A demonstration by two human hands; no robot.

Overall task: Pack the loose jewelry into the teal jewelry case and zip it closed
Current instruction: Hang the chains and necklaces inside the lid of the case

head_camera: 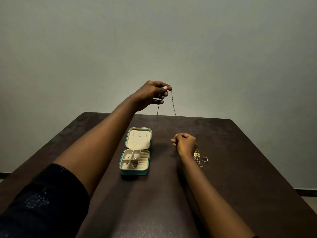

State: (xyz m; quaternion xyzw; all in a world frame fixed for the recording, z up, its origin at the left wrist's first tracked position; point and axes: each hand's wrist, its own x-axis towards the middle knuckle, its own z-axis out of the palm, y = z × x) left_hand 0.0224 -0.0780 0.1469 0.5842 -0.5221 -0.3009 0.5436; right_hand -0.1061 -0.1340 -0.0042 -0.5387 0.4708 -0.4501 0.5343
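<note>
Both hands hold a chain [173, 103]: my left hand [152, 95] is raised high, pinching its top between thumb and fingers, and my right hand [186, 143] sits low over the bench [240, 160], pinching the lower end. I see the case [135, 152] lying open left of the right hand, with small pieces in its compartments. Loose jewelry [197, 156] lies beside the right wrist, a ring [204, 159] at its edge.

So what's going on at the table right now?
A person's raised left hand holds up a thin chain necklace, while the right hand pinches its lower part near the table. The teal case lies open with a few pieces in its compartments. More loose jewelry lies beside the right wrist.
</note>
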